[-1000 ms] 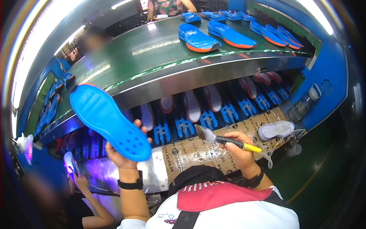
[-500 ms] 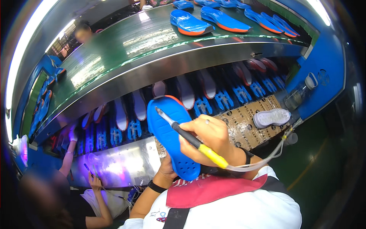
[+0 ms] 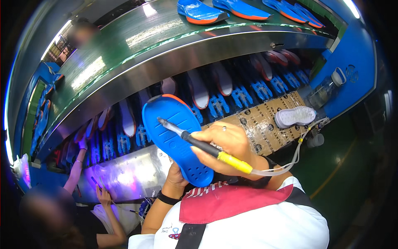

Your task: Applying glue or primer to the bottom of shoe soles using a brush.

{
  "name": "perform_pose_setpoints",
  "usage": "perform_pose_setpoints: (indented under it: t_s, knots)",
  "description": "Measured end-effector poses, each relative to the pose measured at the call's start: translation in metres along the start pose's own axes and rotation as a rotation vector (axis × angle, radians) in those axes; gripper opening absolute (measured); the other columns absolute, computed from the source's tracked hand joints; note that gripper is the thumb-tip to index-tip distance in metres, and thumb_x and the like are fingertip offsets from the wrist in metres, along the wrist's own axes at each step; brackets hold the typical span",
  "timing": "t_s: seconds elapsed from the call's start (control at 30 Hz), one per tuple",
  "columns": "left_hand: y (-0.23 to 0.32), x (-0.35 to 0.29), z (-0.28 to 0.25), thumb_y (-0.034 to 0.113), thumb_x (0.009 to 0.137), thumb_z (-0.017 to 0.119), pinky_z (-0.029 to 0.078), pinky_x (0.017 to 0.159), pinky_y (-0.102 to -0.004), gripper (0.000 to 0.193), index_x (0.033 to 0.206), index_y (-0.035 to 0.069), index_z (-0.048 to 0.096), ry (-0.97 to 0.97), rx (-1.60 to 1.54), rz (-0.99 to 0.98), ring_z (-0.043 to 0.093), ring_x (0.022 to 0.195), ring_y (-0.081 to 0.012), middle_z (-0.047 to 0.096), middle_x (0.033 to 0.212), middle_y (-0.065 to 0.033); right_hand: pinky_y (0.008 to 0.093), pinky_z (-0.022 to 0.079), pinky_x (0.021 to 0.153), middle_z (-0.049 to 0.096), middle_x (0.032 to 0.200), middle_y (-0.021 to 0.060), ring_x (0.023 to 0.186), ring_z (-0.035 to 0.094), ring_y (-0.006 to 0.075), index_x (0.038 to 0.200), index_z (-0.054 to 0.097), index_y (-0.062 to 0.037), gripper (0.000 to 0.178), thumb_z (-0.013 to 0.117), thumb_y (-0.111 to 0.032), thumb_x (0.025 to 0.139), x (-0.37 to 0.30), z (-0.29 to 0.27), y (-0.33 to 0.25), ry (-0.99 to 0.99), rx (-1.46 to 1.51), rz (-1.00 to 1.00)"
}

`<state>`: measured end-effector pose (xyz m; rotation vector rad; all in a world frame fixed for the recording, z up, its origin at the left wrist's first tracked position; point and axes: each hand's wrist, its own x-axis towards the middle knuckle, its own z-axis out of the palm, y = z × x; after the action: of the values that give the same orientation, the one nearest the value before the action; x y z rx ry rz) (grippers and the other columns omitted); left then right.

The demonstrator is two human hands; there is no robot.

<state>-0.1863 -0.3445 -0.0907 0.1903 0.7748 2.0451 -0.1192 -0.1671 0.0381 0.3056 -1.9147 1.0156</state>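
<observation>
My left hand (image 3: 177,175) is closed round the lower end of a blue shoe sole (image 3: 176,145) with an orange and black edge at its toe; part of the fingers is hidden behind it. The sole is tilted with its grooved, dotted face toward me. My right hand (image 3: 226,145) grips a tube-fed brush (image 3: 207,147) with a black and yellow handle like a pen. The brush's pale tip lies over the upper part of the sole; whether it touches cannot be told. A clear tube (image 3: 286,168) runs from the handle's end off to the right.
Ahead, a green conveyor belt (image 3: 137,39) carries several blue soles. Beneath it, blue clamps (image 3: 217,106) and pale-bottomed uppers stand in a row. A white shoe (image 3: 295,117) lies on taped cardboard (image 3: 267,124) at right. At left, a co-worker's hand (image 3: 103,195) holds a thin tool.
The sole has shifted left and slightly up in the picture, and my right hand with the brush has moved left with it. The view has tilted a little downward.
</observation>
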Motion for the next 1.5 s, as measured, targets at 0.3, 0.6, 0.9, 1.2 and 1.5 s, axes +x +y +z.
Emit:
perform_pose_setpoints:
  t_s: [0.3,0.6,0.9,1.2,1.5]
  knots:
    - [0.007,-0.002,-0.015,0.046,0.079,0.064,0.043,0.095,-0.0404,0.063,0.124,0.005,0.047,0.008,-0.026,0.012,0.055,0.109,-0.0243,0.054,0.122,-0.0120,0.0296,0.046,0.048,0.059,0.063,0.0089,0.054,0.058,0.0219,0.086,0.064,0.0005,0.026,0.072,-0.002,0.062,-0.005,0.009,-0.002,-0.111,0.190,-0.061]
    - [0.035,0.010,0.013,0.056,0.069,0.068,0.046,0.091,-0.0453,0.082,0.126,0.002,0.043,-0.027,0.047,0.055,0.056,0.104,-0.0339,0.054,0.116,-0.0211,0.0314,0.047,0.051,0.061,0.067,0.0086,0.056,0.058,0.0239,0.088,0.064,-0.0008,0.027,0.073,-0.003,0.063,-0.016,0.011,-0.005,-0.256,0.276,-0.015]
    - [0.049,0.017,0.014,0.050,0.070,0.070,0.042,0.094,-0.0523,0.076,0.126,0.005,0.044,-0.203,-0.166,0.243,0.048,0.111,-0.0346,0.047,0.122,-0.0181,0.0314,0.046,0.054,0.062,0.072,0.0114,0.061,0.060,0.0241,0.097,0.064,-0.0008,0.031,0.074,-0.006,0.068,-0.027,0.022,-0.007,-0.314,0.441,0.086]
    - [0.070,0.016,0.016,0.047,0.084,0.055,0.037,0.100,-0.0524,0.060,0.126,0.006,0.046,-0.330,-0.269,0.346,0.043,0.116,-0.0341,0.046,0.121,-0.0166,0.0299,0.046,0.055,0.062,0.069,0.0106,0.060,0.059,0.0217,0.099,0.065,-0.0014,0.031,0.075,-0.012,0.071,-0.029,0.022,-0.014,-0.382,0.511,0.225]
    - [0.102,0.008,0.003,0.055,0.073,0.064,0.044,0.092,-0.0513,0.080,0.127,-0.001,0.043,-0.329,-0.066,0.199,0.050,0.109,-0.0397,0.046,0.124,-0.0243,0.0299,0.047,0.056,0.063,0.074,0.0113,0.063,0.060,0.0234,0.098,0.066,-0.0033,0.029,0.074,-0.012,0.072,-0.026,0.021,-0.011,-0.524,0.558,0.202]
